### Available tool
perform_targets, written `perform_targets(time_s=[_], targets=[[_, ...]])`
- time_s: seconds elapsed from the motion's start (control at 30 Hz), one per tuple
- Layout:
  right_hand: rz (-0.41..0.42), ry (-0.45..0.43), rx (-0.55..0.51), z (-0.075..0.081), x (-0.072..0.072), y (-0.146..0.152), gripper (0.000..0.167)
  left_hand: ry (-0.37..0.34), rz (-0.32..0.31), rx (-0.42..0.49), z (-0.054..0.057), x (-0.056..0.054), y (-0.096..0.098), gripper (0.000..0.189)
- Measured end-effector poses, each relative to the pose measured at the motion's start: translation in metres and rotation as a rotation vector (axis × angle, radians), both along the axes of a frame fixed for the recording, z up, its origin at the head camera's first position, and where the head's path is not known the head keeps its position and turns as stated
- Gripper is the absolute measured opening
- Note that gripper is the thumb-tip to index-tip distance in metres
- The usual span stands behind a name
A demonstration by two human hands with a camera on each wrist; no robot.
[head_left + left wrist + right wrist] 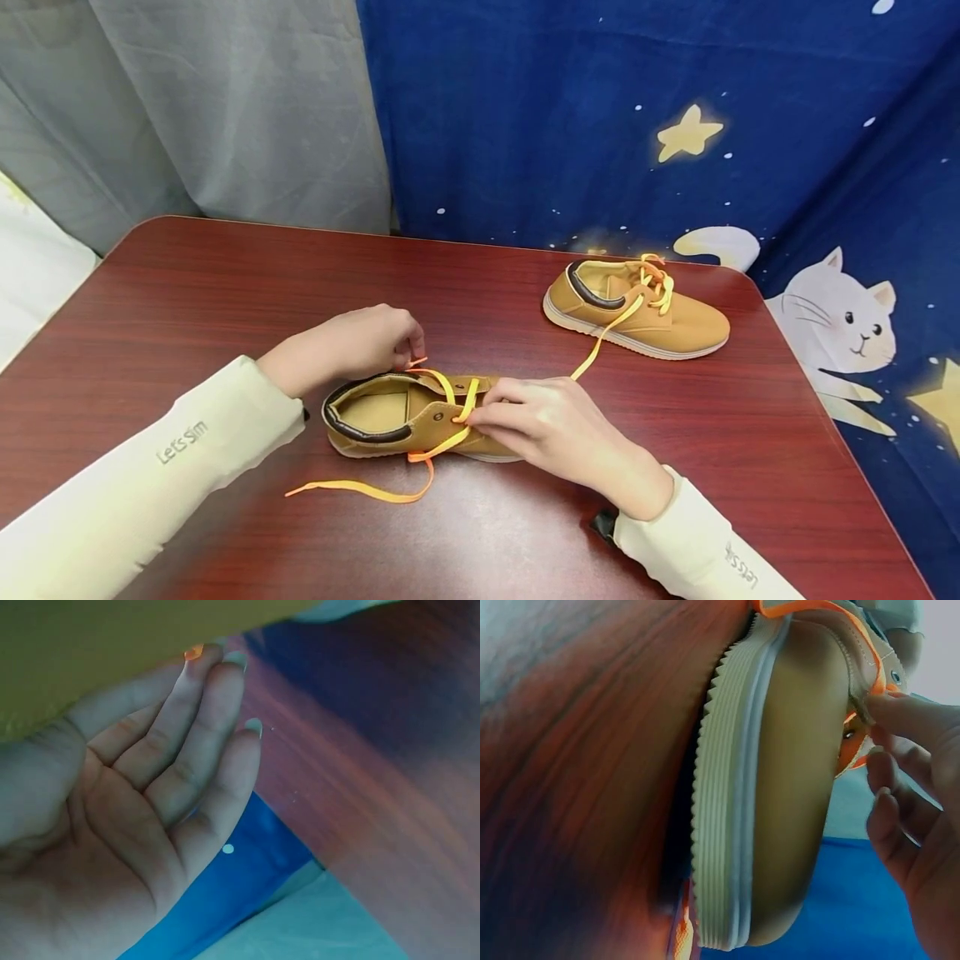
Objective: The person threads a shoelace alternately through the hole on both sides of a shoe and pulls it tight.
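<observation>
A tan shoe (363,450) with a dark padded collar stands in front of me, its toe to the right. An orange-yellow shoelace (450,442) runs through its eyelets, one long end lying loose on the table in front. At the shoe's far side my left hand (375,337) pinches the other lace end; in the left wrist view the orange tip (194,652) shows between thumb and fingertips. Thumb and fingers of my right hand (555,425) pinch the shoe's eyelet flap (860,664), right beside the lace. The right hand covers part of the toe in the head view.
A second tan shoe (675,325) stands at the back right, toe to the right, its lace (603,342) trailing onto the table towards my right hand. The reddish-brown table (262,267) meets a grey curtain (247,108) and a blue star-patterned curtain (525,125) behind.
</observation>
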State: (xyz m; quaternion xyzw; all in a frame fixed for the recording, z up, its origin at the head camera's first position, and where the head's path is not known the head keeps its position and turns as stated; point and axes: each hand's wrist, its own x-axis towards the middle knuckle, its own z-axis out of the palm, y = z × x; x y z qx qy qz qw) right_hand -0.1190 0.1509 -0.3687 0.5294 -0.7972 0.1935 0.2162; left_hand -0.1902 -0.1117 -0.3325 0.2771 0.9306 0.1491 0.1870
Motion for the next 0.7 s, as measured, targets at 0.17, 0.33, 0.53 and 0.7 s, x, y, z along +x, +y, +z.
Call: perform_targets(time_s=[0.17,0.33,0.53,0.7], targets=[[-0.027,-0.024,0.05,0.0015,0.0019,-0.0034,0.011,-0.039,0.016,0.09,-0.0063,0.0024,-0.0066,0.016],[-0.039,-0.032,0.063,0.0019,0.0029,-0.0066,0.007,-0.037,0.031,0.131,-0.0096,0.0032,-0.009,0.017],[-0.042,-0.016,0.068,0.0012,0.0051,-0.0092,0.007,-0.011,0.04,0.148,-0.0109,0.004,-0.0085,0.017],[-0.038,0.019,0.096,0.0002,0.0087,-0.0106,0.009,-0.026,0.062,0.149,-0.0114,0.0039,-0.0074,0.015]])
